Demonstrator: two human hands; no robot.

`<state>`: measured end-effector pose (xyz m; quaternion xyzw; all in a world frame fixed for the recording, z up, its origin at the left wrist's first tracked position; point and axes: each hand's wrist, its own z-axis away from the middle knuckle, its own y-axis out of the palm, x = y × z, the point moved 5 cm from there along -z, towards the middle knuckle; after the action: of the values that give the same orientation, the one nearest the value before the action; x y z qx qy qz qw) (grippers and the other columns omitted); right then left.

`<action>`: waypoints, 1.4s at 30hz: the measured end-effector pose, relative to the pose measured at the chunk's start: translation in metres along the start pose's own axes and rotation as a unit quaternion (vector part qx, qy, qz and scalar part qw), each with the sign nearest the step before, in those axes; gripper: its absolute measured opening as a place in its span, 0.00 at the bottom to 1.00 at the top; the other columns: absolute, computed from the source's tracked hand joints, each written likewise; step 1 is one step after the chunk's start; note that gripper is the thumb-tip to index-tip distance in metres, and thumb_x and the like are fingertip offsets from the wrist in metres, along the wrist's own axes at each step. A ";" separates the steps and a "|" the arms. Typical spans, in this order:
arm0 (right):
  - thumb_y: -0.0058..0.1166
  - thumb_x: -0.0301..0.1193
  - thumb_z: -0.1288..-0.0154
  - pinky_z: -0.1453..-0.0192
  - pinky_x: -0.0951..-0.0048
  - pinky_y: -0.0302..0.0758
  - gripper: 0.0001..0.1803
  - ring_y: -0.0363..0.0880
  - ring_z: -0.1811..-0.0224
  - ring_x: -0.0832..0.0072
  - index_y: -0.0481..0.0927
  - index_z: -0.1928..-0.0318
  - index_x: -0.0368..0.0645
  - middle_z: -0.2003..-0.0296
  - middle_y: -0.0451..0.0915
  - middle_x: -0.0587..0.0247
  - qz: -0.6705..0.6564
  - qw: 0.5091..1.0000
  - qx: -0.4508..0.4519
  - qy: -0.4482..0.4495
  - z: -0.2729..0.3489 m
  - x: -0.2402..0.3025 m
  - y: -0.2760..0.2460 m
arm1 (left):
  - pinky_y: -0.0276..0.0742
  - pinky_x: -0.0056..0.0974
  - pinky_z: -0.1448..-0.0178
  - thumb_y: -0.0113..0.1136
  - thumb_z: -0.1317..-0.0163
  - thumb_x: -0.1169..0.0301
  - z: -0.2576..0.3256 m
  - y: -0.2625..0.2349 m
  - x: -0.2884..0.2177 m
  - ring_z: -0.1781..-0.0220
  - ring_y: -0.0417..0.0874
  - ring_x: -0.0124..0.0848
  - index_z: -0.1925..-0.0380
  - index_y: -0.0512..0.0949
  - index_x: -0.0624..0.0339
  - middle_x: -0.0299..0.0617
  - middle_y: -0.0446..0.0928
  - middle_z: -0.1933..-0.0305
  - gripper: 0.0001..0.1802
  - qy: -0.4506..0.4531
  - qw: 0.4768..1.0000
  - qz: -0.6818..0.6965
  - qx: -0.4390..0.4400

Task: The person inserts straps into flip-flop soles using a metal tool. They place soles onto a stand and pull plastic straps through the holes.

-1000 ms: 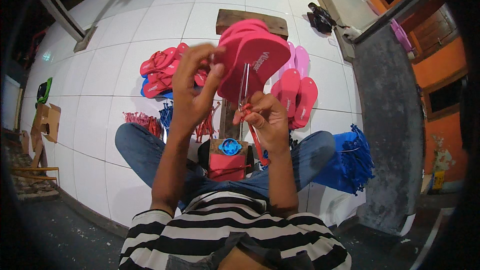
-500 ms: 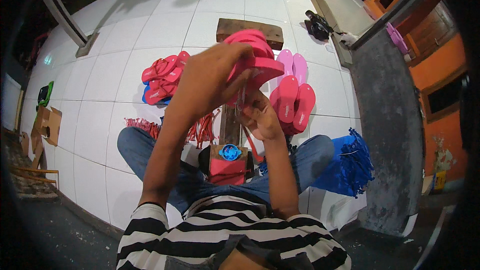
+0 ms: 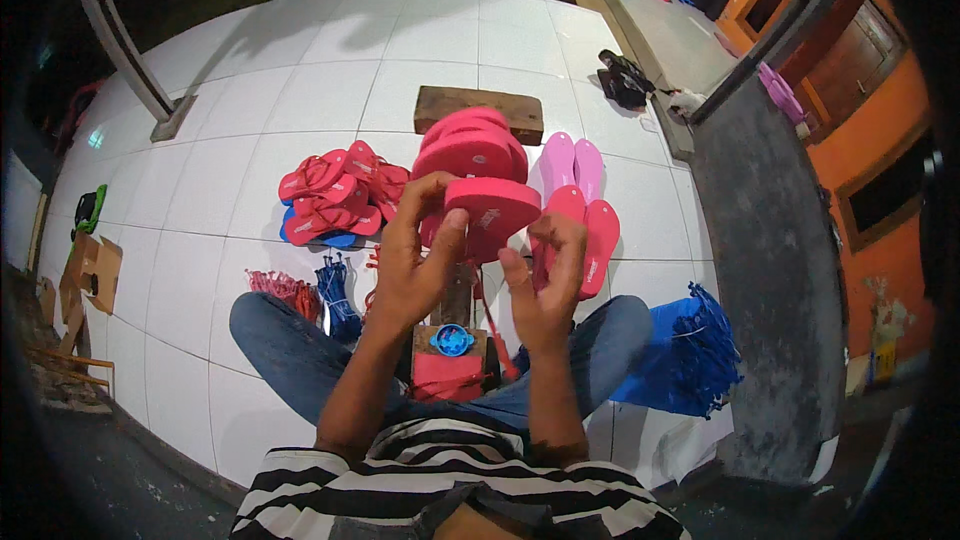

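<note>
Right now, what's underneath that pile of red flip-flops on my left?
Blue soles peek out beneath the red pile at its near edge. The rest is covered, so I can't tell how many there are.

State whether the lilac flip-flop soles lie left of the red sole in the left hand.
No, the lilac flip-flop soles lie to the right of that red sole.

Cardboard box (image 3: 105, 260) (a brown one) at left, orange wall (image 3: 870, 145) at right.

The sandal sole (image 3: 492, 217) is pinkish red, the shirt (image 3: 400, 480) black-and-white striped, the jeans (image 3: 295, 355) blue, the tiles (image 3: 180, 270) white.
</note>
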<state>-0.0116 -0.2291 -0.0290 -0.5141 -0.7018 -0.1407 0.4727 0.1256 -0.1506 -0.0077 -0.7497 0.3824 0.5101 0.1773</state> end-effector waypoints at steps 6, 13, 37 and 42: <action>0.65 0.33 0.40 0.36 0.66 0.70 0.37 0.70 0.39 0.69 0.62 0.34 0.43 0.39 0.68 0.57 -0.286 0.942 0.172 0.018 -0.050 0.004 0.015 | 0.70 0.31 0.46 0.55 0.32 0.64 -0.017 0.003 -0.008 0.52 0.75 0.24 0.50 0.73 0.63 0.38 0.77 0.57 0.16 -0.054 0.995 0.016 0.088; 0.68 0.31 0.43 0.38 0.69 0.71 0.36 0.72 0.41 0.72 0.66 0.35 0.43 0.40 0.71 0.60 -0.251 0.946 0.203 -0.033 -0.065 -0.002 0.014 | 0.72 0.30 0.55 0.57 0.33 0.61 -0.041 0.017 0.000 0.60 0.74 0.20 0.57 0.79 0.63 0.33 0.78 0.62 0.16 -0.074 0.975 0.081 0.193; 0.68 0.36 0.43 0.47 0.72 0.75 0.23 0.79 0.54 0.76 0.78 0.50 0.39 0.58 0.83 0.65 -0.280 0.955 0.019 0.090 -0.010 -0.004 0.026 | 0.70 0.28 0.68 0.60 0.36 0.60 0.009 0.017 0.012 0.72 0.76 0.19 0.62 0.82 0.63 0.32 0.79 0.73 0.16 -0.091 0.993 0.075 0.027; 0.68 0.30 0.45 0.43 0.66 0.73 0.20 0.78 0.50 0.69 0.80 0.51 0.39 0.53 0.81 0.60 -0.242 0.969 0.036 0.024 0.010 0.006 0.023 | 0.76 0.32 0.57 0.62 0.40 0.65 0.032 0.001 0.008 0.65 0.80 0.23 0.61 0.82 0.66 0.39 0.83 0.68 0.14 -0.129 0.991 0.006 0.018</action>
<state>0.0027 -0.2089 -0.0364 -0.3076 -0.7987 -0.2377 0.4593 0.1063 -0.1334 -0.0282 -0.6721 0.3702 0.5966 0.2353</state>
